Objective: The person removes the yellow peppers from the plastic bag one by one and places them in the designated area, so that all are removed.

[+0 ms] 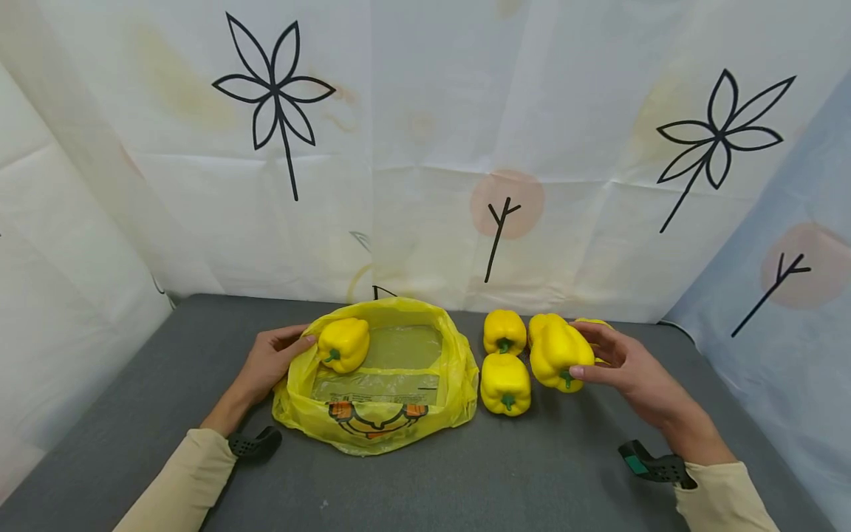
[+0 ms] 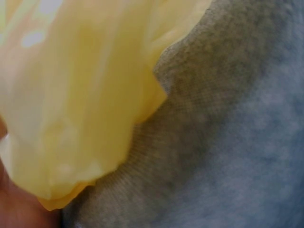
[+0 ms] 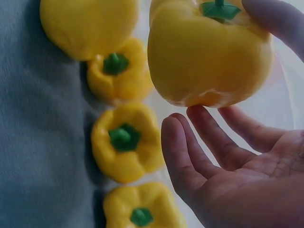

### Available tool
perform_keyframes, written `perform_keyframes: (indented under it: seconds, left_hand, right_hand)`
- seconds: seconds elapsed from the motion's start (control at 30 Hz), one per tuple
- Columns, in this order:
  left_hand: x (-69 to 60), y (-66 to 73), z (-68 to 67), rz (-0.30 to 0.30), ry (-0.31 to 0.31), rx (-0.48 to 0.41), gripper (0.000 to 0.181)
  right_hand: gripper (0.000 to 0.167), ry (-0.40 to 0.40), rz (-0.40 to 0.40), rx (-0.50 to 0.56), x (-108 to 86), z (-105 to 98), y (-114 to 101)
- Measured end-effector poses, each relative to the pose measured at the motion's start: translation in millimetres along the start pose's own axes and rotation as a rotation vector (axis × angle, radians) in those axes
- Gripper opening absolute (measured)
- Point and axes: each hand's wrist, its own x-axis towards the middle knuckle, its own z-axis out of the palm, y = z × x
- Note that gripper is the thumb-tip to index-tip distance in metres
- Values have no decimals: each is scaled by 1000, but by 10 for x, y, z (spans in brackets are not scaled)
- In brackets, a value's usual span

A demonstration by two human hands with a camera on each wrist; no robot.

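A yellow plastic bag (image 1: pixel 459 369) with an orange and black print stands with its mouth wide. Inside it, near the left wall, lies a yellow bell pepper (image 1: pixel 343 344). My left hand (image 1: pixel 269 362) grips the bag's left rim, thumb over the edge; in the left wrist view the bag's film (image 2: pixel 80 95) hides most of the hand. On the right, my right hand (image 1: pixel 621 362) holds another yellow bell pepper (image 3: pixel 209 57) between thumb and fingertips, its green stem toward me. Two more peppers, a back one (image 1: pixel 504 331) and a front one (image 1: pixel 505 384), sit beside the bag.
Further peppers (image 1: pixel 594 322) are partly hidden behind the held one and the right hand. Everything rests on a dark grey table (image 1: pixel 425 488). A white cloth (image 1: pixel 425 222) with drawn plants hangs along the back edge, and cloths stand at both sides.
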Motion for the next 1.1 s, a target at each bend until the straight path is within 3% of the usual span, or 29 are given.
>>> perform_keyframes:
  seconds: [0.2, 0.5, 1.1]
  left_hand:
    - [-9, 8, 0, -7, 3, 2, 46]
    - [-15, 22, 8, -20, 3, 7, 47]
    - [2, 42, 17, -38, 28, 33, 47]
  right_hand:
    - [76, 15, 35, -48, -14, -93, 65]
    - [78, -44, 116, -64, -1, -145, 174]
    - [81, -139, 170, -109, 89, -8, 354]
